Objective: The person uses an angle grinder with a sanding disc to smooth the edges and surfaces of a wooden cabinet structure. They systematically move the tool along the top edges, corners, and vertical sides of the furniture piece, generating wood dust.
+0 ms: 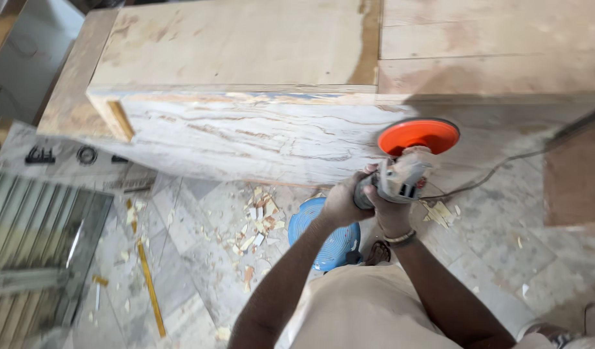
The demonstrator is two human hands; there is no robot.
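A: Biggest thing first?
B: Plywood cabinet [246, 45], lying w/ its marble-patterned laminate face [246, 139] toward the camera. Everything else I'll place off that face.

A: Then?
B: Floor [200, 258] below the face, littered w/ wood chips [259, 226]. Glass panel [39, 245] down-left of it. Blue round stool [330, 236] just under the face's right part.

A: The tool?
B: Angle grinder [401, 179] w/ orange disc pad [418, 136], disc against the face's right end, near the lower edge. Cord [485, 178] trails right of it.

A: Hands?
B: Both wrapped tight round the grinder body. Left hand [343, 200] grips the rear, right hand [391, 210] closes beside it, wristband [401, 238] on that wrist. Fingers curled, none spread.

A: Step?
B: Looks like mid-pass, sanding or buffing the laminate at the right end. Can't tell if the disc is spinning.

A: Next move needs?
B: Prob. steady two-hand pressure, disc kept flat, slow sweep left along the face; cord kept clear of the disc.
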